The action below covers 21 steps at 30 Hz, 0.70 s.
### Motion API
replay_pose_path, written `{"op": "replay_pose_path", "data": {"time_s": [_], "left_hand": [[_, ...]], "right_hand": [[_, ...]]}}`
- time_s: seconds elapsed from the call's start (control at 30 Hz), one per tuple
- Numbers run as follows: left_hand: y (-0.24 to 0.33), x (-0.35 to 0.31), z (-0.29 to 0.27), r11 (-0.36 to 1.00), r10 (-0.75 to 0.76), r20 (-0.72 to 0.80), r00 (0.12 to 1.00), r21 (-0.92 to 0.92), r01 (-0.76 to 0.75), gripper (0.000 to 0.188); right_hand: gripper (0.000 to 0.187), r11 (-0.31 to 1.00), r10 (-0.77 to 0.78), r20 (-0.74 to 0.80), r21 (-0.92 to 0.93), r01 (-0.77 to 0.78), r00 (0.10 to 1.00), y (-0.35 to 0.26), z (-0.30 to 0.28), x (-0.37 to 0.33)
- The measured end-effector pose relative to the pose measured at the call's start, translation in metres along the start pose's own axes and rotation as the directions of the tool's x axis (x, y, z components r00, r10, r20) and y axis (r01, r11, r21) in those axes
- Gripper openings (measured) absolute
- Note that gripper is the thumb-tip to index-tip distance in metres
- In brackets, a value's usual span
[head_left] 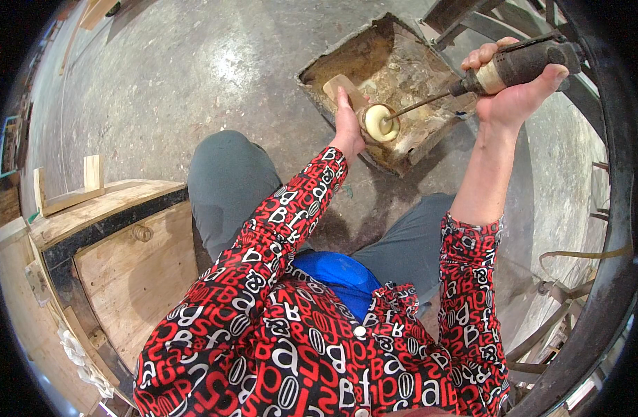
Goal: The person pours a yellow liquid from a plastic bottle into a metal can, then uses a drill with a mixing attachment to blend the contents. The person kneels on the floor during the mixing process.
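My right hand is wrapped round a dark power drill with a pale band near its chuck. A long thin rod runs from the chuck down to the left, its end in a small round cup with pale cream inside. Fingers of my left hand curl round the cup's near left side; most of them are hidden behind it. Beside those fingers a flat beige piece shows; whether I hold it too I cannot tell. Cup and hand are over a crusted square tray.
The tray stands on a stained concrete floor between and beyond my knees. A plywood box with a black frame is at my left, a small metal coil on it. Dark metal bars and a curved frame stand at the right.
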<state>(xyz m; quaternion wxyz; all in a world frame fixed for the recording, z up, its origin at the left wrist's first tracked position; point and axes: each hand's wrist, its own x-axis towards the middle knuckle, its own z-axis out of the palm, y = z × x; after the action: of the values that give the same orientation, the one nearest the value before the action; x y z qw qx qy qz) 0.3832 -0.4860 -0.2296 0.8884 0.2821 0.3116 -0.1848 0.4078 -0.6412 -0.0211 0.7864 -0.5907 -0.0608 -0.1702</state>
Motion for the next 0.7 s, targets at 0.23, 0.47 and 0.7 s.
{"op": "replay_pose_path", "data": {"time_s": [0.23, 0.47, 0.7], "left_hand": [[0.0074, -0.0065, 0.0027, 0.993, 0.116, -0.005, 0.993, -0.018, -0.116, 0.068], [0.0064, -0.0055, 0.0017, 0.991, 0.134, -0.038, 0.990, -0.019, -0.134, 0.067], [0.0052, -0.0028, 0.0003, 0.987, 0.156, -0.025, 0.987, -0.035, -0.157, 0.066]], "right_hand": [[0.086, 0.999, 0.014, 0.018, 0.046, -0.015, 1.000, 0.0017, -0.0044, 0.0005], [0.088, 0.992, 0.062, 0.033, 0.109, -0.066, 0.998, 0.0016, -0.0064, 0.0002], [0.088, 0.988, 0.093, 0.032, 0.119, -0.096, 0.995, 0.0008, -0.0055, -0.0008]]}}
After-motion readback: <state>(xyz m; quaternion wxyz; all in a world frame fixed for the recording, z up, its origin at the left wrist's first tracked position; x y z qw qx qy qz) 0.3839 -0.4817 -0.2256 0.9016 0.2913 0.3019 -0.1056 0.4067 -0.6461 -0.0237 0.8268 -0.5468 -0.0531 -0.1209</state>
